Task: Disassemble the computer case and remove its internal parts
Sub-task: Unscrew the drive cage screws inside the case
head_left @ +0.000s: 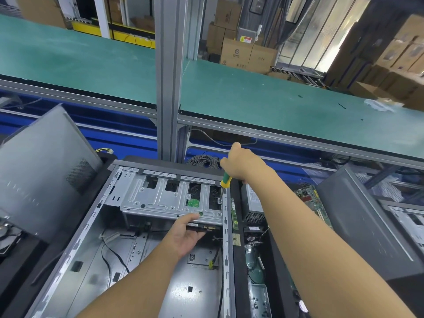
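- Head view: print on the cardboard boxes (pixel 238 53) and on the power supply (pixel 252 203) label is too small to read.
- The open computer case (pixel 68 255) lies on its side just below the camera, with the drive cage (pixel 169 198) at its far end.
- The left hand (pixel 185 235), palm up, pinches the cage's near edge.
- The right hand (pixel 238 166), arm outstretched, grips a green-and-yellow screwdriver (pixel 226 181) with its tip down at the cage's far right corner.
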A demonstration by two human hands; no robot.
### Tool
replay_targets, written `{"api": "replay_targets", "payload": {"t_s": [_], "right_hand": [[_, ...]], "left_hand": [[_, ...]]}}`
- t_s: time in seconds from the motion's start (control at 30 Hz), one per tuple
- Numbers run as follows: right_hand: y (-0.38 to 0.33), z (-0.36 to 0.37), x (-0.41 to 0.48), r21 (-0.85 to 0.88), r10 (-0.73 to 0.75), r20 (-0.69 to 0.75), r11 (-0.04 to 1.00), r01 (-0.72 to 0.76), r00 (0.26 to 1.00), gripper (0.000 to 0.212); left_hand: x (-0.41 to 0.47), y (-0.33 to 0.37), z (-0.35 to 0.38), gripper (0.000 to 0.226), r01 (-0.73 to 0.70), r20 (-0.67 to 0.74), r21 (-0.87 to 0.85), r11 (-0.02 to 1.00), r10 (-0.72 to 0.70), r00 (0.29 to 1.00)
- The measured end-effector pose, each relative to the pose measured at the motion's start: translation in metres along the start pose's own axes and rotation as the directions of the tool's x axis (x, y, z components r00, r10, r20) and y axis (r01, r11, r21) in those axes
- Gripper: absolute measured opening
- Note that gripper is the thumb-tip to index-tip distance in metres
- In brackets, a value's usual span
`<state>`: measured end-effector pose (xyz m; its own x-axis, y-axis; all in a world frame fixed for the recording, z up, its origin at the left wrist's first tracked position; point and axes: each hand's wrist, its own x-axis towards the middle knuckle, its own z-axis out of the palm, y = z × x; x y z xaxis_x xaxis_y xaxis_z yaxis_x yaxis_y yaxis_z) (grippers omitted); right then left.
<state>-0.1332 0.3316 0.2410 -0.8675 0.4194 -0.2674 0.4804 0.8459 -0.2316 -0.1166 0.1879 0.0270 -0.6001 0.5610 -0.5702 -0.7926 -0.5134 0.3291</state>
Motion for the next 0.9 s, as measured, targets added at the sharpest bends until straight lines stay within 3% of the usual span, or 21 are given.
{"api": "replay_targets", "payload": {"t_s": [0.23, 0.47, 0.57, 0.73, 0.83, 0.9], "right_hand": [[-0.002, -0.005, -0.002, 0.067, -0.053, 0.162, 0.997, 0.043, 0.985, 0.036], [-0.002, -0.008, -0.008, -0.067, -0.077, 0.063, 0.994, 0.081, 0.995, 0.033], [0.000, -0.006, -0.008, -0.111, -0.076, 0.107, 0.990, 0.088, 0.991, 0.007], [-0.001, 0.003, -0.007, 0.015, -0.122, -0.051, 0.992, 0.123, 0.991, 0.039], [0.002, 0.011, -0.002, -0.054, -0.147, -0.123, 0.989, 0.141, 0.981, 0.022], [0.006, 0.009, 0.000, 0.051, -0.104, -0.120, 0.993, 0.111, 0.987, 0.011]], "left_hand": [[0.003, 0.001, -0.002, 0.051, 0.016, 0.017, 0.002, 1.000, -0.016, 1.000], [0.001, 0.001, -0.001, 0.042, 0.009, 0.025, 0.029, 1.000, -0.010, 1.000], [0.000, 0.001, 0.000, 0.042, 0.007, 0.022, 0.046, 0.999, -0.008, 1.000], [-0.002, 0.002, 0.000, 0.046, 0.011, 0.027, 0.066, 0.998, -0.013, 1.000], [-0.003, 0.002, 0.000, 0.042, 0.016, 0.028, 0.084, 0.996, -0.018, 0.999], [-0.004, 0.002, 0.000, 0.040, 0.012, 0.034, 0.079, 0.997, -0.014, 0.999]]}}
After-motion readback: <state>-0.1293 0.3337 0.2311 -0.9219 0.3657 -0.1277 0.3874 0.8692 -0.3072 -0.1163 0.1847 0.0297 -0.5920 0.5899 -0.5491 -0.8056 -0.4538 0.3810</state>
